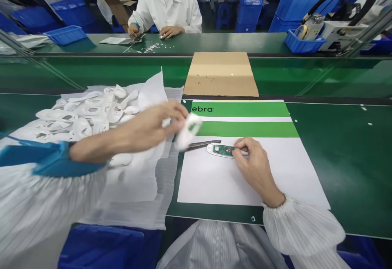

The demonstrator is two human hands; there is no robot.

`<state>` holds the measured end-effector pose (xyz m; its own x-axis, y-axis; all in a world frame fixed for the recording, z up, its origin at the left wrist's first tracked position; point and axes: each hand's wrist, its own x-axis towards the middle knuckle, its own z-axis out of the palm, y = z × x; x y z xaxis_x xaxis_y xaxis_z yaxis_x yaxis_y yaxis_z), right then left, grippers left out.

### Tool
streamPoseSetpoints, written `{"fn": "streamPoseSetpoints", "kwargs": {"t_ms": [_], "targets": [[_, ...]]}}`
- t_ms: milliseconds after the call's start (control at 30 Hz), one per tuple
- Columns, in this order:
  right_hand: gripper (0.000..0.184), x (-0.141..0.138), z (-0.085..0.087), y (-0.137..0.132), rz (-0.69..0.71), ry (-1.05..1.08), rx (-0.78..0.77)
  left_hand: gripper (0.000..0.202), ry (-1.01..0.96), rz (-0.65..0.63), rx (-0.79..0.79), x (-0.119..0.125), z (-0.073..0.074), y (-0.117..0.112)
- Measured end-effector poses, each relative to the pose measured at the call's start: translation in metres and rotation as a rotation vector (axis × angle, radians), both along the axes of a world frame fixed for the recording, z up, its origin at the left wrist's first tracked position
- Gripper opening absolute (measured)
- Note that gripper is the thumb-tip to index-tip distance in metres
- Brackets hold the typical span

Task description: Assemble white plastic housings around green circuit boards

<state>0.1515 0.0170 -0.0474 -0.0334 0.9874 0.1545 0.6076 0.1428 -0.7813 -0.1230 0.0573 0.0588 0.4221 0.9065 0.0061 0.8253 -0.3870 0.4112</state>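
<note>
My left hand (167, 120) is closed on a white plastic shell (187, 132) with an oval opening, smeared by motion, above the left edge of the white and green sheet (245, 175). On that sheet lies a slim white casing (211, 149) with a green circuit board (223, 150) in it. My right hand (251, 161) pinches the casing's right end between thumb and fingers. Black tweezers (203, 143) rest just left of the casing, partly behind the white shell.
Many white shells (82, 114) are heaped on white foam sheets (137, 183) at the left. A cardboard piece (222, 73) leans at the back. Across the bench, a person in a white coat (171, 7) works over small white parts (151, 47). Blue bins (306, 1) stand behind.
</note>
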Motion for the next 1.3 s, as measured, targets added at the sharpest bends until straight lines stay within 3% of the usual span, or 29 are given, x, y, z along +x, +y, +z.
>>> {"fn": "streamPoseSetpoints", "kwargs": {"t_ms": [67, 133, 267, 333, 433, 533, 633, 767, 933, 1067, 1300], "targets": [[0.009, 0.001, 0.001, 0.0, -0.014, -0.005, -0.02, 0.035, -0.054, -0.18, -0.276, 0.025, -0.008, -0.02], [0.005, 0.007, 0.003, -0.003, 0.021, -0.001, 0.002, 0.029, -0.016, -0.189, -0.374, 0.042, -0.02, -0.037], [0.018, 0.027, 0.006, -0.008, 0.176, -0.055, 0.027, 0.015, 0.04, 0.068, -0.173, 0.059, -0.041, -0.062], [0.026, 0.036, 0.005, -0.009, 0.202, -0.129, 0.025, 0.019, 0.027, 0.146, -0.071, 0.067, -0.049, -0.075], [0.027, 0.043, 0.001, -0.009, 0.211, -0.186, 0.024, 0.024, 0.045, 0.116, -0.037, 0.076, -0.062, -0.093], [0.026, 0.043, 0.0, -0.009, 0.201, -0.183, 0.002, 0.009, 0.031, 0.054, 0.024, 0.074, -0.074, -0.102], [0.024, 0.042, 0.0, -0.009, 0.186, -0.175, 0.007, 0.007, -0.052, 0.04, 0.124, 0.069, -0.074, -0.099], [0.021, 0.041, -0.002, -0.008, 0.165, -0.165, 0.061, 0.011, -0.048, 0.034, 0.24, 0.082, -0.069, -0.071], [0.021, 0.04, -0.005, -0.009, 0.159, -0.166, 0.118, 0.028, 0.009, -0.182, 0.191, 0.111, -0.081, -0.036], [0.021, 0.041, -0.007, -0.01, 0.154, -0.168, 0.162, 0.024, 0.007, -0.235, 0.21, 0.113, -0.087, -0.033], [0.022, 0.042, -0.008, -0.009, 0.158, -0.172, 0.158, 0.025, 0.046, -0.232, 0.174, 0.112, -0.08, -0.034]]}}
